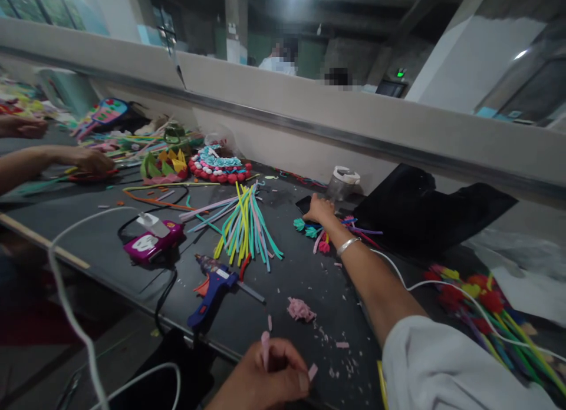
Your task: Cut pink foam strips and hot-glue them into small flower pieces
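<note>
At the bottom, my left hand [276, 374] is closed, with a short pink fuzzy pipe cleaner piece [265, 345] upright between its fingers. My right hand [322, 211] is stretched across the table, fingers extended over the edge of a flat dark object [303, 204] that looks like a phone. Whether the fingertips press on it is unclear. Just under that wrist lie small pipe cleaner flowers, teal [311, 231] and pinkish red [324, 246]. A little heap of pink clippings [300, 309] sits beyond my left hand, with pink bits scattered around it.
A blue glue gun [213, 292] and a purple power strip [154, 242] lie left. Behind them fans a bundle of pipe cleaners [247, 224]. A lidded jar [342, 183], black bag [415, 215] and white cable [424, 283] are right. Another person's hands [91, 161] work far left.
</note>
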The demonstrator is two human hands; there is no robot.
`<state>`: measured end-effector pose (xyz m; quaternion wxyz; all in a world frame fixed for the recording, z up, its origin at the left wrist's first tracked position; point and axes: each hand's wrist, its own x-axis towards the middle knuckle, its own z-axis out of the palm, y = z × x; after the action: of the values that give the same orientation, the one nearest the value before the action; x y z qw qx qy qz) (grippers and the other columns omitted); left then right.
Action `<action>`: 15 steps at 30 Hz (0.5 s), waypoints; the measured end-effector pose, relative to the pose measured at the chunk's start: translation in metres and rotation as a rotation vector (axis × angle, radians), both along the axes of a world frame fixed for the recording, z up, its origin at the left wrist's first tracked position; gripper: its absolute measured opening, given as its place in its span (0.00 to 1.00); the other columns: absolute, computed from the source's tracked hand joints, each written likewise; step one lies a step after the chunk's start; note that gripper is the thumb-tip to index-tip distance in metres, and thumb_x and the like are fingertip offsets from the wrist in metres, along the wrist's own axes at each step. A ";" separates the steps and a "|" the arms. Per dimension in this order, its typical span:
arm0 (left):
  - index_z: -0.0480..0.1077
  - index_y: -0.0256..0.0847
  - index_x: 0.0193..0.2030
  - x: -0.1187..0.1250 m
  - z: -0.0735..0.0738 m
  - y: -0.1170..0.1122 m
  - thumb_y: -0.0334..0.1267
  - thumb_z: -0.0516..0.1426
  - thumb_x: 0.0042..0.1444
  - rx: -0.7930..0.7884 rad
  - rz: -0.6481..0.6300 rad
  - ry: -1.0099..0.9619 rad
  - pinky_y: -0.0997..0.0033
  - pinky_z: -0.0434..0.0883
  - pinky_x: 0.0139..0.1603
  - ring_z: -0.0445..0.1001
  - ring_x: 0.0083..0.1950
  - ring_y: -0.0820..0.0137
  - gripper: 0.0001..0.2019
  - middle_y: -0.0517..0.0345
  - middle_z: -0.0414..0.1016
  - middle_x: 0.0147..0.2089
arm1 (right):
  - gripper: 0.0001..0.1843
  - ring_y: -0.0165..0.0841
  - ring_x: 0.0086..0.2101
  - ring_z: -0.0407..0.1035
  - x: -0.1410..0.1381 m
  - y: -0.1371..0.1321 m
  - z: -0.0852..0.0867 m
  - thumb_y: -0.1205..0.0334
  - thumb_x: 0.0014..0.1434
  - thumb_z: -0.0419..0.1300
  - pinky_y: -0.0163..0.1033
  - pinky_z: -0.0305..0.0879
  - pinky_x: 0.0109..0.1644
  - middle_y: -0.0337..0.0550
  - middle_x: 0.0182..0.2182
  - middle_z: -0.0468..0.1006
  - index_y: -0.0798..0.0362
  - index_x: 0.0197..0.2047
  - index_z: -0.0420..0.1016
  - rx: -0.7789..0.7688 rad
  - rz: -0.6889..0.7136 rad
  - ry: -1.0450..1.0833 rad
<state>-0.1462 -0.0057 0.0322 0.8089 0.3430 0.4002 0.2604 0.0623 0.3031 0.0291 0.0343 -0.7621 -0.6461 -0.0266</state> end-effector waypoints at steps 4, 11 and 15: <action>0.72 0.37 0.25 0.006 -0.016 -0.002 0.49 0.69 0.37 0.010 -0.040 0.005 0.75 0.49 0.24 0.55 0.22 0.79 0.17 0.64 0.64 0.21 | 0.56 0.51 0.53 0.63 -0.001 -0.025 0.002 0.55 0.44 0.68 0.49 0.58 0.53 0.65 0.53 0.67 0.61 0.68 0.41 0.148 0.003 0.026; 0.73 0.37 0.27 0.014 -0.031 -0.006 0.47 0.68 0.40 0.065 -0.040 0.051 0.76 0.50 0.24 0.56 0.22 0.79 0.16 0.65 0.64 0.20 | 0.53 0.49 0.52 0.61 0.019 -0.064 0.021 0.54 0.52 0.59 0.47 0.56 0.55 0.63 0.52 0.65 0.66 0.69 0.31 0.516 -0.016 0.221; 0.72 0.37 0.27 0.020 -0.036 -0.008 0.51 0.67 0.38 0.037 -0.092 0.093 0.75 0.46 0.21 0.51 0.17 0.81 0.18 0.67 0.61 0.17 | 0.52 0.49 0.55 0.59 0.043 -0.069 0.034 0.53 0.52 0.60 0.45 0.55 0.58 0.67 0.56 0.62 0.70 0.68 0.35 0.669 -0.132 0.370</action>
<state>-0.1261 -0.0136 -0.0034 0.7941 0.3877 0.4164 0.2138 0.1049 0.2344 0.0636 0.3953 -0.7406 -0.5341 -0.1000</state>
